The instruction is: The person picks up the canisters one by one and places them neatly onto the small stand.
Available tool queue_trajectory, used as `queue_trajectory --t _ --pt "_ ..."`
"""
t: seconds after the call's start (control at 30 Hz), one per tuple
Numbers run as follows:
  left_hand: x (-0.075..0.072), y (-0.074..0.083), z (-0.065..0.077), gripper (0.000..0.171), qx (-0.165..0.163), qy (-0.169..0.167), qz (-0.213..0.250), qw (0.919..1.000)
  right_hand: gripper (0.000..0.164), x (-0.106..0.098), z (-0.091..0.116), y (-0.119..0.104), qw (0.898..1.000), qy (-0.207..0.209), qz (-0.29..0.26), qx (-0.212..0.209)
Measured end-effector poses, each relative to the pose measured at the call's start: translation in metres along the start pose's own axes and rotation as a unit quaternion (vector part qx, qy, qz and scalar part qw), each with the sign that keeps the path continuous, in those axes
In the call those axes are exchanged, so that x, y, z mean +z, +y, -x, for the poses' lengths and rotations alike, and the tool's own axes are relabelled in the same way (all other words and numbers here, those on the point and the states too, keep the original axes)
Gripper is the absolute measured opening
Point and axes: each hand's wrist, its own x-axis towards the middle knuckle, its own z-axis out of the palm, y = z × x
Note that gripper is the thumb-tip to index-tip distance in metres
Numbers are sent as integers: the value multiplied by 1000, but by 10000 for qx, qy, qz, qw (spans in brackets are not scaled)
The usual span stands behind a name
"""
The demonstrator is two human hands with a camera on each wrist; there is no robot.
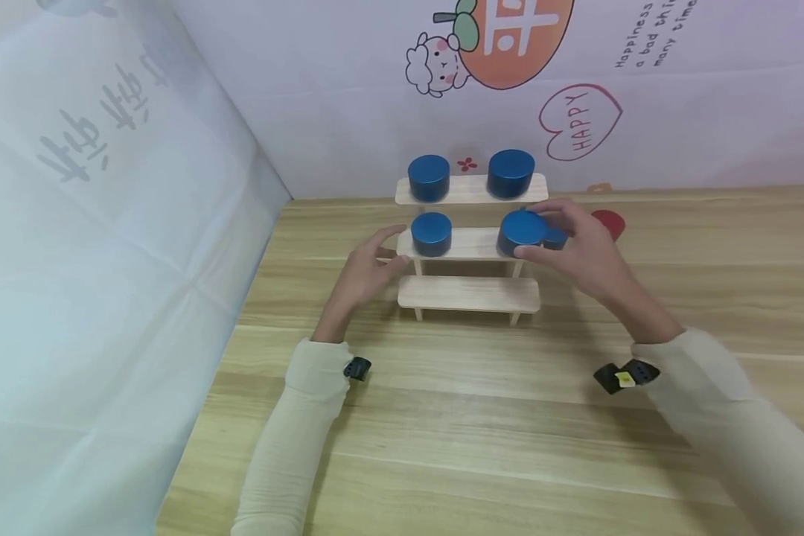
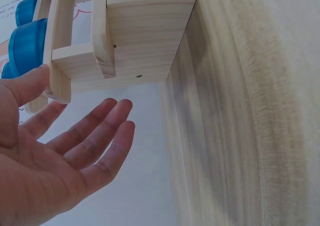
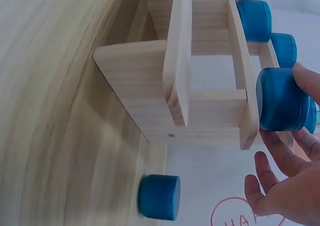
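Note:
A three-tier wooden stand (image 1: pixel 469 295) bears several round blue tins on its upper two tiers. My right hand (image 1: pixel 579 249) pinches one blue tin (image 1: pixel 522 228) between thumb and fingers at the right end of the middle tier. In the right wrist view this tin (image 3: pixel 282 99) sits against or just over the tier; contact is hard to tell. My left hand (image 1: pixel 368 269) grips the left end of the middle tier, thumb at the front edge and index finger at the back. Close to its thumb stands another blue tin (image 1: pixel 432 234).
Two blue tins, one at left (image 1: pixel 429 179) and one at right (image 1: pixel 511 174), stand on the top tier. On the wooden table (image 1: pixel 442 432), right of the stand, are another blue tin (image 3: pixel 159 197) and a red object (image 1: pixel 608 223). A printed cloth (image 1: pixel 348 112) hangs behind.

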Motion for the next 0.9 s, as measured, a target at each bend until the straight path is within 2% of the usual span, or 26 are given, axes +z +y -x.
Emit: queue_trajectory --t 0.37,0.9 --pt "0 0 -1 53 69 -17 -30 10000 70 10 -6 2 9997 141 41 -184" --pt "1 -2 -1 53 148 45 -41 9999 69 15 -5 5 9989 315 121 -334"
